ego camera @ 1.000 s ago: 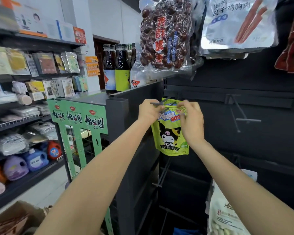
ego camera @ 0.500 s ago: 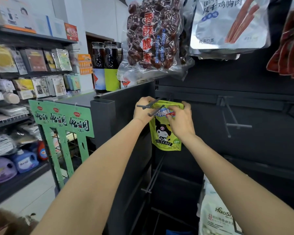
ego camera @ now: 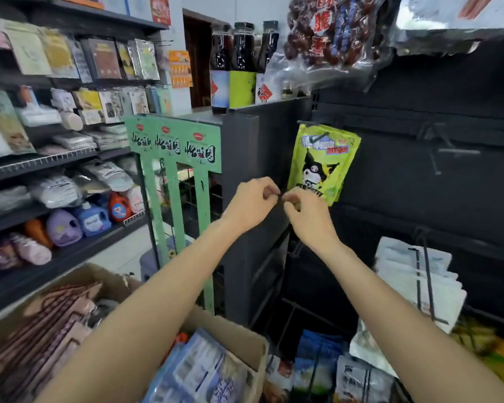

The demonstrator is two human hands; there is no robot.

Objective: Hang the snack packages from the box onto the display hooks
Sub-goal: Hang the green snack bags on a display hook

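Note:
A green snack package [ego camera: 322, 161] with a black-and-white cartoon figure hangs on a display hook [ego camera: 317, 137] on the dark panel. Both hands are below it and hold nothing. My left hand [ego camera: 252, 205] hovers left of the package's lower edge with loosely curled fingers. My right hand [ego camera: 307, 218] is just in front of the package's bottom left corner, fingers also loosely curled; I cannot tell whether it touches the package. The cardboard box [ego camera: 245, 330] sits low at the front left, with blue-white snack packages [ego camera: 201, 370] and pinkish ones [ego camera: 50, 321] inside.
A bare hook [ego camera: 444, 148] sticks out to the right of the hung package. White bags [ego camera: 416, 274] hang lower right. A green rack [ego camera: 175, 170] stands left of the dark panel. Stocked shelves [ego camera: 56, 164] line the left, bottles [ego camera: 242, 68] stand above.
Both hands let go of the green package and dropped below it; it now hangs on the hook by itself. The view tilted down, and the box has come into sight.

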